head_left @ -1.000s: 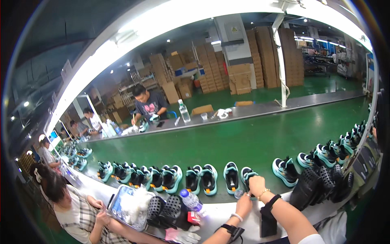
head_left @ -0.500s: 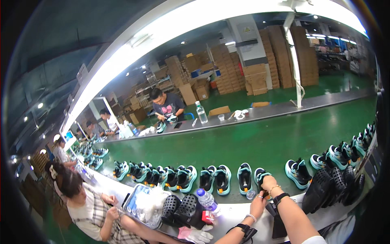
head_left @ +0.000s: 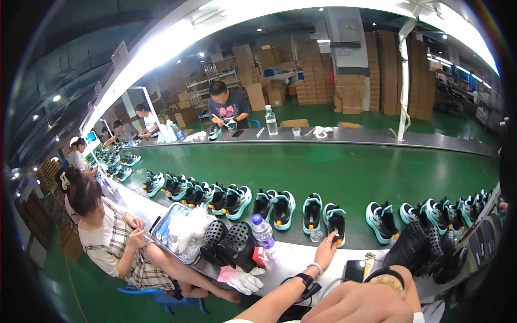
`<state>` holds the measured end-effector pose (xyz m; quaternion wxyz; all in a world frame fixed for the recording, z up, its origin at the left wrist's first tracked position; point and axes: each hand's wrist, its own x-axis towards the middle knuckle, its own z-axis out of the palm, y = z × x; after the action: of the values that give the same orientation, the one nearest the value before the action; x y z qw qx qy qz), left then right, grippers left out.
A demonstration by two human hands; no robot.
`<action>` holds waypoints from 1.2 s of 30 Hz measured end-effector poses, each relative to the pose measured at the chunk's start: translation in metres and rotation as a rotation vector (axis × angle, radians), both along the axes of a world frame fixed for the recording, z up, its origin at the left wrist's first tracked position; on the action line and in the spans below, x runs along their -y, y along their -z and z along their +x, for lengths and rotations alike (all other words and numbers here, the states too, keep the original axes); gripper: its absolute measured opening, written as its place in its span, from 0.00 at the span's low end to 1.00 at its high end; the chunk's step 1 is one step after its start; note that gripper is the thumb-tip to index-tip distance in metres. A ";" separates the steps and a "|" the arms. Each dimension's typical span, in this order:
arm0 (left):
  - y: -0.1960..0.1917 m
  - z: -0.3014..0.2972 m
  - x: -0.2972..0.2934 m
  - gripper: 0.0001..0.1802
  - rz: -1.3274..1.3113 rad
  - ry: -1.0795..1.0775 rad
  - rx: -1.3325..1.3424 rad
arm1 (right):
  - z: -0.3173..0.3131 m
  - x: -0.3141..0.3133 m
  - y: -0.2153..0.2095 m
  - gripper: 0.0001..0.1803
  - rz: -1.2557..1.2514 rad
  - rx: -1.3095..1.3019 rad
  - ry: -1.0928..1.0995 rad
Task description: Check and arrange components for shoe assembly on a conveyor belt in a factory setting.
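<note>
My left hand [head_left: 326, 251] reaches to the heel of a black and teal sneaker [head_left: 336, 218] on the green surface, its fingertips closed on the heel edge. Another sneaker [head_left: 312, 213] of the same kind stands just left of it. By my left fingers lies a small round clear dish [head_left: 316, 236]. My right hand [head_left: 358, 301] is close to the camera at the lower edge, large and blurred, with its fingers hidden. Near its beaded wrist, a dark phone [head_left: 354, 271] and some small metal pieces [head_left: 369, 256] rest on the pale ledge.
Rows of sneakers [head_left: 237, 200] extend left and right. Black clogs [head_left: 237, 245], a purple-capped bottle [head_left: 263, 231], a red box [head_left: 260, 258], gloves [head_left: 240, 279] and a filled tray [head_left: 157, 229] sit along the left ledge. More clogs [head_left: 413, 248] stand right. A seated person [head_left: 110, 237] is at left.
My right hand has left the sneaker and come back toward the camera. My left hand remains at the heel. The whole view has shifted, uncovering the phone.
</note>
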<state>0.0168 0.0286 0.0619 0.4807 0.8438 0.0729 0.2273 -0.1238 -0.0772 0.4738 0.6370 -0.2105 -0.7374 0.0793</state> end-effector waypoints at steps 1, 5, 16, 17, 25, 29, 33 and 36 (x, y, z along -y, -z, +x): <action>0.002 0.000 -0.002 0.22 0.009 -0.007 -0.037 | -0.011 -0.001 0.000 0.26 0.213 -0.046 -0.016; 0.010 0.004 -0.004 0.21 -0.008 -0.042 0.017 | -0.016 0.006 0.003 0.21 0.414 -0.077 0.172; 0.005 0.004 0.008 0.20 0.068 -0.112 0.083 | -0.022 0.075 0.008 0.11 0.250 -0.236 0.082; 0.005 0.003 0.007 0.19 0.086 -0.119 0.167 | -0.019 0.075 0.011 0.11 0.247 -0.233 0.089; 0.002 0.001 0.008 0.19 0.027 -0.109 -0.003 | 0.019 0.060 0.017 0.12 0.585 0.187 0.127; -0.006 0.024 0.021 0.22 0.023 -0.156 0.151 | -0.002 0.098 0.030 0.10 0.356 0.029 0.249; 0.003 0.030 -0.003 0.28 0.021 -0.326 0.166 | -0.012 0.088 0.028 0.09 0.736 -0.057 0.553; -0.008 0.024 0.021 0.25 -0.049 -0.273 0.246 | -0.012 0.109 0.026 0.15 0.616 -0.071 0.490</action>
<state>0.0412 0.0072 0.0703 0.4711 0.7797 0.1329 0.3903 -0.1357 -0.1859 0.4473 0.6956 -0.1763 -0.6320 -0.2927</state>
